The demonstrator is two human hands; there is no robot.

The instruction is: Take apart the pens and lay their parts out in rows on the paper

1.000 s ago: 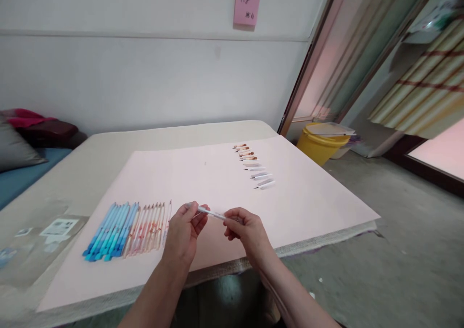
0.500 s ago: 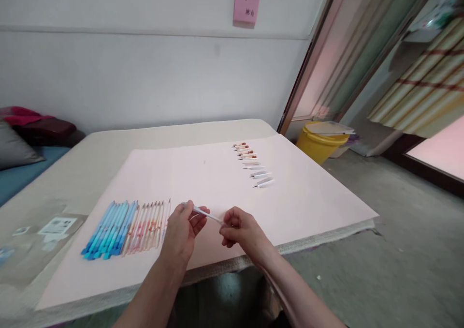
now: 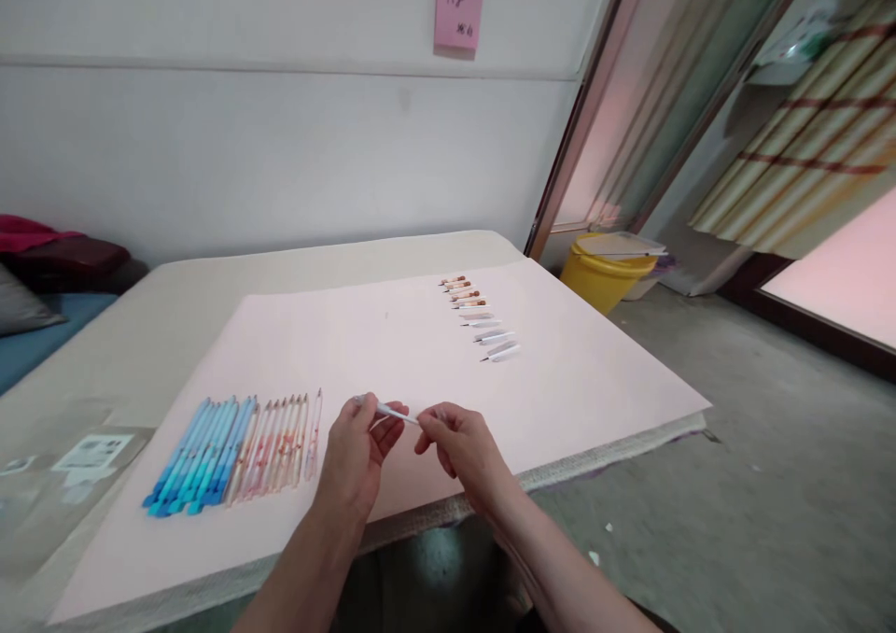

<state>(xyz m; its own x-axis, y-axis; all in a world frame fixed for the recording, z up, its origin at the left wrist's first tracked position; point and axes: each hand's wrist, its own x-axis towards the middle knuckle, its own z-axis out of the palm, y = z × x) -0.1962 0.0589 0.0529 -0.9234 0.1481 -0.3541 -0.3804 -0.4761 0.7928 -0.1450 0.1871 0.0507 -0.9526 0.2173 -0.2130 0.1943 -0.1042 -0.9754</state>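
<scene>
A slim white pen (image 3: 394, 413) lies between my two hands, above the front part of the pink sheet. My left hand (image 3: 356, 451) grips its thicker end between thumb and fingers. My right hand (image 3: 462, 442) has its thumb and index finger pinched at the thin end; the fingers cover the tip. To the left, several blue pens (image 3: 200, 456) lie side by side, and several clear pens with pink and orange patterns (image 3: 273, 451) adjoin them. Beyond my hands, short brown-ended pen parts (image 3: 463, 294) and white pen parts (image 3: 500, 350) form a column.
The pink sheet (image 3: 595, 400) covers much of the table. A clear plastic bag with a white label (image 3: 92, 452) is at the left. On the floor at the right stands a yellow bucket (image 3: 598, 278). A pink note (image 3: 458, 7) hangs on the wall behind.
My right hand has shifted slightly and its fingers have closed in around the pen's thin end. The whole view has turned a little to the right.
</scene>
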